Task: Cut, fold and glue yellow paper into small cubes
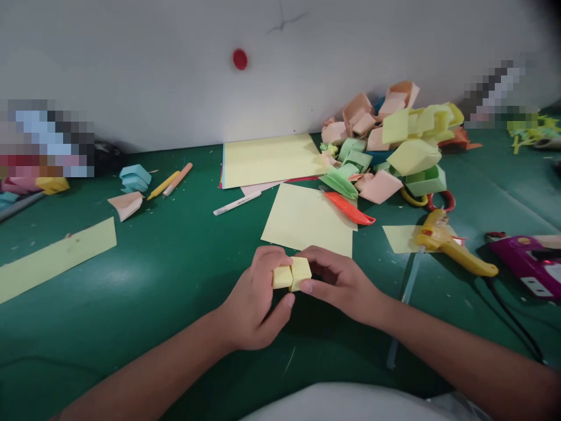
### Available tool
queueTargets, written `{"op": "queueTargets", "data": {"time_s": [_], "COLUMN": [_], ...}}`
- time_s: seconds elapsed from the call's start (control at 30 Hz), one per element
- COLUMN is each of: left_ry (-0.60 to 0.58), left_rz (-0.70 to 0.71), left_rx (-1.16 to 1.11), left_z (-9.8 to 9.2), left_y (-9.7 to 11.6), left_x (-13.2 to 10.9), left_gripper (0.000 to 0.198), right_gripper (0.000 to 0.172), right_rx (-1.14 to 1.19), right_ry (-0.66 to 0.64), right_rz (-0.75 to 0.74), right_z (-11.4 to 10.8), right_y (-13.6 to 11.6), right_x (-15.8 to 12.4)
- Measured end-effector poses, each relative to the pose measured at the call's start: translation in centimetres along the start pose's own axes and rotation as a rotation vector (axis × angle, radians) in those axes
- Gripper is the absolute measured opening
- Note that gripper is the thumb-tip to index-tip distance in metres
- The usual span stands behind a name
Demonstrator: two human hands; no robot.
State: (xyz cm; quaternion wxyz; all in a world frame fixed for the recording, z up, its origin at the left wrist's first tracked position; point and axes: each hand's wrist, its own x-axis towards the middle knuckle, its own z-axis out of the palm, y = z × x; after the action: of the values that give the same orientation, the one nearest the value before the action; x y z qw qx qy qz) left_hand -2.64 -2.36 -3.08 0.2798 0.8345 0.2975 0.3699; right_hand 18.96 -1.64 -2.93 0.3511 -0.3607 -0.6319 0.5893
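Observation:
Between my two hands, a small folded yellow paper box (300,271) is held above the green table, with a second boxy part on its left side. My left hand (258,301) curls its fingers over the left part, the thumb below and slightly apart from it. My right hand (339,283) pinches the right part, thumb at its lower edge and fingers behind. A pale yellow paper sheet (302,216) lies just beyond my hands. On its right corner rests a red-orange cutter (350,209).
A heap of folded paper boxes (379,158) stands at back right. Nearer are a yellow glue gun (456,248), a glue stick (401,327) and a purple power strip (526,266). A white pen (237,203), stacked sheets (272,159) and a yellow strip (61,257) lie beyond and left.

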Motion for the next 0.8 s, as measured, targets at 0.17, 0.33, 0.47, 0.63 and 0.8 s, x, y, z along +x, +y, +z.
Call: {"op": "queueTargets", "data": {"time_s": [0.17,0.33,0.47,0.63,0.8], "left_ry": [-0.021,0.025,0.037,0.154,0.257], "left_rz": [-0.112,-0.263,-0.27,-0.344,-0.375], "left_rx": [-0.015,-0.036,-0.121,-0.294,-0.428], "left_z": [0.1,0.1,0.0,0.2,0.5], "left_y": [1.0,1.3,0.8,0.4,0.6], "left_x": [-0.2,-0.5,-0.2,0.3,0.3], "left_gripper": [0.053,0.055,0.049,0.032,0.016], "right_gripper": [0.027,0.029,0.029,0.029,0.026], "right_rx": [0.088,0.133,0.102,0.002,0.058], "right_ry": [0.008,0.019,0.035,0.06,0.063], "right_rz": [0.017,0.002,-0.043,-0.073,-0.053], "right_z": [0.1,-0.1,-0.2,-0.4,-0.3], "right_y": [-0.1,0.1,0.2,0.1,0.1], "right_x": [0.1,0.2,0.3,0.2,0.2]}}
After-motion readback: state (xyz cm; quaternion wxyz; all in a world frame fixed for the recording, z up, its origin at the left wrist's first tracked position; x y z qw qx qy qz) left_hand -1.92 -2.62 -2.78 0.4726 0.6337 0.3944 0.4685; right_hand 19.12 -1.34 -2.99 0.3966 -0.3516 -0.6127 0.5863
